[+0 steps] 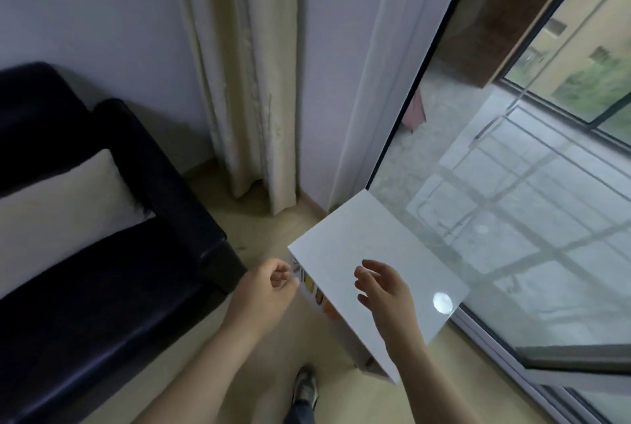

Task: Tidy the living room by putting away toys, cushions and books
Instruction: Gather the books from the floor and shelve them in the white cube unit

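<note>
The white cabinet (341, 239) is aligned lengthwise with the glass door (512, 212); lettering is unreadable. The left hand (269, 290) is curled loosely, the right hand (384, 290) spread, both empty.

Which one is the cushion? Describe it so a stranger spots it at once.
Start at the black sofa on the left of the view. On it, tucked by the armrest nearest the curtains, sits the cushion. It is the only pale, cream-coloured thing on the dark upholstery, plain and rectangular.
</note>
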### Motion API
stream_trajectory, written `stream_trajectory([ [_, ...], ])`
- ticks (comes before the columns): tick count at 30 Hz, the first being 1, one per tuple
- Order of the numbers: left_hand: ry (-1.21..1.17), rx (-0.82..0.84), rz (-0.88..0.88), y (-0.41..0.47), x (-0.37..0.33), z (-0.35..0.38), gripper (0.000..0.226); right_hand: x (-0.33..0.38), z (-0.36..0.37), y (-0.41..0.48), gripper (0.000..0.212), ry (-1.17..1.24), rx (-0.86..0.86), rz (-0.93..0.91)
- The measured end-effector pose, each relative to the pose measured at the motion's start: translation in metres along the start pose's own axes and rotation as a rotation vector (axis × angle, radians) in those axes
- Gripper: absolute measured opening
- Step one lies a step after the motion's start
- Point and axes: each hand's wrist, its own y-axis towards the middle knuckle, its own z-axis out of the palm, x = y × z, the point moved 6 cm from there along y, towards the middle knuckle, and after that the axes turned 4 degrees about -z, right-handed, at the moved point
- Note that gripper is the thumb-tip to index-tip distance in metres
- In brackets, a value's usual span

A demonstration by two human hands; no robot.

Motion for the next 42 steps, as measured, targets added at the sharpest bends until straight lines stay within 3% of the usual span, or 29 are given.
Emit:
stream_trajectory([
  [12,0.044,0.063,0.030,0.080,-0.025,0.000,0.020,0.013,0.011,0.062,0.026,0.032,-0.083,0.034],
  [28,0.202,0.342,0.174,0.196,0.034,0.034,0.025,-0.081,0.076,0.110,0.033,0.128,-0.410,0.181],
  [35,0.129,0.361,0.238,0.242,0.091,0.105,0.022,-0.141,0.080,0.141,0.023,0.028,-0.481,0.024],
  [42,-0.015,0.331,0.476,0.278,0.128,0.161,0.019,-0.200,0.077,0.177,0.027,0.047,-0.610,-0.246],
])
